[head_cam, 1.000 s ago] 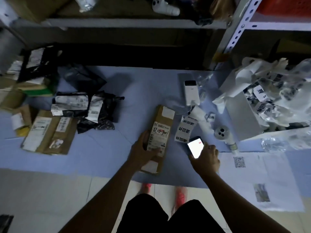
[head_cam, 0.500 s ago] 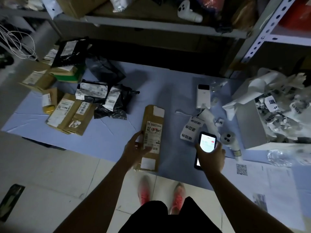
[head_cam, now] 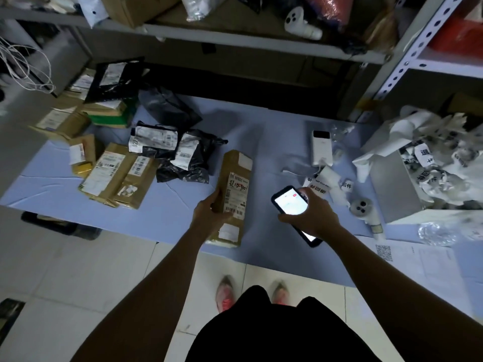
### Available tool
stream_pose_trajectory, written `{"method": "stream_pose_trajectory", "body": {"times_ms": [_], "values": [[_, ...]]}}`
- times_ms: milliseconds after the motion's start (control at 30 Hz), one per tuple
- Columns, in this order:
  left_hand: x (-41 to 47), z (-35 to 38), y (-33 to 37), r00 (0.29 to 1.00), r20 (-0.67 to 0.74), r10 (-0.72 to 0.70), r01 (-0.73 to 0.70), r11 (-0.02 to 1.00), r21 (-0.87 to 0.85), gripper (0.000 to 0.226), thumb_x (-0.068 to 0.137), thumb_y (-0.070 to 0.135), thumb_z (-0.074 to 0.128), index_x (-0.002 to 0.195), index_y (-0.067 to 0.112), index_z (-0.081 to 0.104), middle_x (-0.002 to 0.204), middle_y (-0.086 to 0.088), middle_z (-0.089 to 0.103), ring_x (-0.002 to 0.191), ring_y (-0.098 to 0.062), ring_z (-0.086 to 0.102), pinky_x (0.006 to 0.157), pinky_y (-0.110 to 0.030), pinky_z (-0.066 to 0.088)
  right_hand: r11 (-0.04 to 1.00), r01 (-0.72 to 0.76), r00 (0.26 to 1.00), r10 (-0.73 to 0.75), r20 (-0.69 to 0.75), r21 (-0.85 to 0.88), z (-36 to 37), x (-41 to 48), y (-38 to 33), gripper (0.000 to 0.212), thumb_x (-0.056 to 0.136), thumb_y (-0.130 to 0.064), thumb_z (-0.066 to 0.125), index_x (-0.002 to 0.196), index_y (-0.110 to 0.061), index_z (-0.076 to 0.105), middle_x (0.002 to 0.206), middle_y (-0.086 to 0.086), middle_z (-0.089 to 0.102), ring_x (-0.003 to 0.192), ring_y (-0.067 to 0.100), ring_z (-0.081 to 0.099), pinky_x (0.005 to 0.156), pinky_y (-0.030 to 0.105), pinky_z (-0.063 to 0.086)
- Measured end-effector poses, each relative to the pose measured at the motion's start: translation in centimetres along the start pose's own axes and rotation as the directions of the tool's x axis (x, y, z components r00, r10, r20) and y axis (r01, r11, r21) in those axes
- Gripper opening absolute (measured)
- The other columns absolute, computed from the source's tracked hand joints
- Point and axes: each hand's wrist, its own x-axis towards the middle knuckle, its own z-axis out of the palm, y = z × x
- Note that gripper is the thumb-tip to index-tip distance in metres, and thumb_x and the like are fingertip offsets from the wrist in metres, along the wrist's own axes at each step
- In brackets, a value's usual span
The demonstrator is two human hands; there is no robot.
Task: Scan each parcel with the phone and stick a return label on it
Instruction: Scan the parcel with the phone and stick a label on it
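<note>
A long brown cardboard parcel [head_cam: 235, 178] lies on the pale blue mat [head_cam: 170, 210], its white shipping label with red writing facing up. My left hand [head_cam: 209, 212] grips its left edge near the barcode. My right hand [head_cam: 311, 215] holds a phone [head_cam: 290, 203] with a lit screen, lifted just right of the parcel. A second dark phone [head_cam: 309, 235] shows under that hand. Return labels [head_cam: 317, 189] with black characters lie on the mat beyond the phone.
More brown boxes [head_cam: 117, 176] and black mailer bags [head_cam: 180, 155] sit at the left. A white power bank [head_cam: 322, 147] lies at the back, and at the right stands a box of crumpled label backing [head_cam: 428, 163]. Metal shelving [head_cam: 235, 40] stands behind. Printed sheets [head_cam: 418, 259] lie at the right.
My right hand has lifted the lit phone off the mat and brought it toward the parcel. The left hand stays on the parcel. The view has pulled back and up.
</note>
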Motion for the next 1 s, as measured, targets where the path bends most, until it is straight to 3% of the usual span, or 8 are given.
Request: {"method": "stream_pose_trajectory", "body": {"times_ms": [100, 233, 467, 567, 833, 933, 1000], "values": [[0.4, -0.8, -0.3, 1.000, 0.002, 0.026, -0.026, 0.999, 0.018, 0.087, 0.077, 0.017, 0.082, 0.153, 0.028, 0.041, 0.120, -0.004, 0.067, 0.111, -0.025, 0.065, 0.093, -0.044, 0.058, 0.973, 0.046, 0.999, -0.041, 0.023, -0.225, -0.7, -0.5, 0.2, 0.085, 0.063, -0.065, 0.081, 0.135, -0.038, 0.043, 0.118, -0.007, 0.063, 0.106, 0.018, 0.057, 0.076, 0.031, 0.040], [0.8, -1.1, -0.5, 0.996, -0.046, 0.073, -0.072, 0.997, 0.026, 0.085, 0.072, 0.018, 0.088, 0.147, 0.025, 0.050, 0.120, -0.004, 0.067, 0.110, -0.024, 0.065, 0.095, -0.043, 0.058, 0.915, 0.142, 0.990, -0.124, 0.074, -0.377, -1.3, -1.1, 0.2, 0.088, 0.064, -0.065, 0.079, 0.139, -0.042, 0.040, 0.126, -0.008, 0.065, 0.117, 0.018, 0.058, 0.076, 0.030, 0.039], [1.1, -1.2, -0.5, 0.995, -0.063, 0.073, -0.072, 0.997, 0.017, 0.083, 0.069, 0.020, 0.090, 0.143, 0.027, 0.053, 0.114, 0.002, 0.066, 0.109, -0.023, 0.065, 0.094, -0.043, 0.058, 0.892, 0.193, 0.981, -0.181, 0.070, -0.409, -1.6, -2.0, -0.3, 0.087, 0.061, -0.065, 0.077, 0.137, -0.046, 0.039, 0.124, -0.012, 0.065, 0.113, 0.016, 0.060, 0.079, 0.031, 0.045], [0.9, -1.1, -0.3, 0.994, -0.074, 0.080, -0.079, 0.997, 0.019, 0.085, 0.068, 0.020, 0.091, 0.144, 0.025, 0.052, 0.106, 0.009, 0.061, 0.107, -0.020, 0.064, 0.095, -0.043, 0.058, 0.884, 0.202, 0.978, -0.202, 0.046, -0.422, -1.7, -2.4, -0.3, 0.085, 0.059, -0.066, 0.074, 0.135, -0.046, 0.039, 0.119, -0.015, 0.066, 0.108, 0.013, 0.061, 0.072, 0.028, 0.039], [0.8, -0.9, -0.1, 0.993, -0.070, 0.100, -0.095, 0.993, 0.067, 0.083, 0.073, 0.023, 0.089, 0.146, 0.025, 0.049, 0.117, 0.002, 0.057, 0.116, -0.025, 0.058, 0.100, -0.044, 0.054, 0.884, 0.189, 0.979, -0.202, 0.015, -0.428, -2.0, -2.9, 0.3, 0.086, 0.058, -0.067, 0.074, 0.134, -0.044, 0.041, 0.116, -0.015, 0.066, 0.105, 0.011, 0.060, 0.069, 0.026, 0.036], [0.7, -0.9, -0.1, 0.993, -0.071, 0.094, -0.092, 0.995, 0.025, 0.082, 0.073, 0.020, 0.088, 0.145, 0.026, 0.050, 0.105, 0.010, 0.055, 0.114, -0.025, 0.059, 0.099, -0.045, 0.055, 0.895, 0.181, 0.981, -0.195, 0.008, -0.409, -1.8, -3.1, 0.8, 0.087, 0.057, -0.068, 0.074, 0.135, -0.043, 0.042, 0.115, -0.015, 0.067, 0.101, 0.009, 0.060, 0.068, 0.025, 0.039], [0.7, -0.9, -0.1, 0.995, -0.069, 0.071, -0.070, 0.997, 0.021, 0.082, 0.074, 0.022, 0.088, 0.146, 0.027, 0.049, 0.113, 0.004, 0.056, 0.115, -0.025, 0.058, 0.100, -0.045, 0.055, 0.904, 0.160, 0.985, -0.171, 0.008, -0.396, -1.6, -3.2, 1.1, 0.089, 0.056, -0.069, 0.072, 0.135, -0.043, 0.041, 0.114, -0.014, 0.067, 0.098, 0.009, 0.061, 0.071, 0.026, 0.046]]}}
